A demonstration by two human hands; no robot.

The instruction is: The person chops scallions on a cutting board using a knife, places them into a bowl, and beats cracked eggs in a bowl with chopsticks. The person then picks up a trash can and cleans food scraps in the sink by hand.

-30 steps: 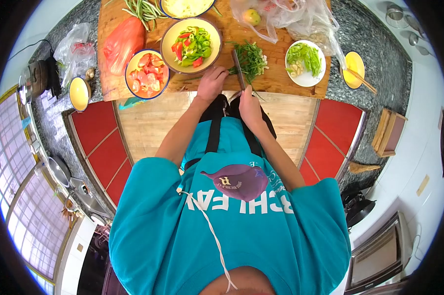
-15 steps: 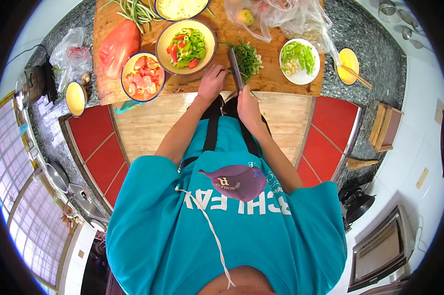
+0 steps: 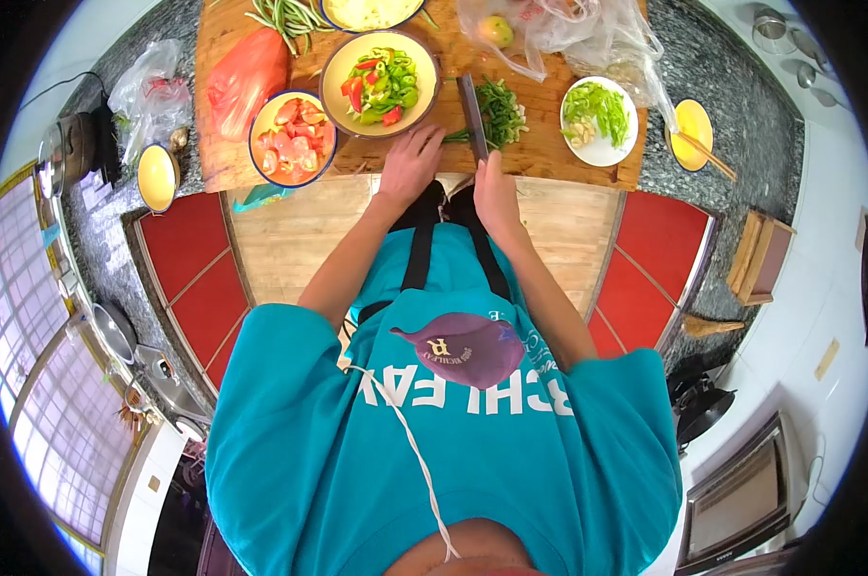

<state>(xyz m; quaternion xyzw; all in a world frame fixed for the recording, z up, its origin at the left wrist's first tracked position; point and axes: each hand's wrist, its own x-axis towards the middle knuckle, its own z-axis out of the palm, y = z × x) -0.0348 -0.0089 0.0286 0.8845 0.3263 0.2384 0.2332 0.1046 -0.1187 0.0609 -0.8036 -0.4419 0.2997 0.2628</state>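
Observation:
My right hand (image 3: pixel 496 192) grips the handle of a cleaver (image 3: pixel 473 117), its dark blade angled up across the wooden board (image 3: pixel 540 154). Just right of the blade lies a pile of chopped green onions (image 3: pixel 503 113). Left of the blade, my left hand (image 3: pixel 411 165) rests on the board with bent fingers, its fingertips at the green stalks that run toward the blade. Beyond that hand stands a bowl of sliced green and red peppers (image 3: pixel 384 84). A blue-rimmed bowl of cut tomatoes (image 3: pixel 293 142) is further left.
A white plate (image 3: pixel 621 154) with sliced greens and garlic stands on the right. Beside it, a yellow bowl (image 3: pixel 695 130) holds chopsticks. Clear plastic bags (image 3: pixel 588 38) lie at the back, a red bag (image 3: pixel 247 82) and green beans (image 3: pixel 288 21) at the left. Another yellow bowl (image 3: pixel 157 178) sits on the counter.
The board and bowls appear slightly higher and further right in view. My left hand has shifted relative to the stalks, its fingers extending further forward. The cleaver stays in my right hand.

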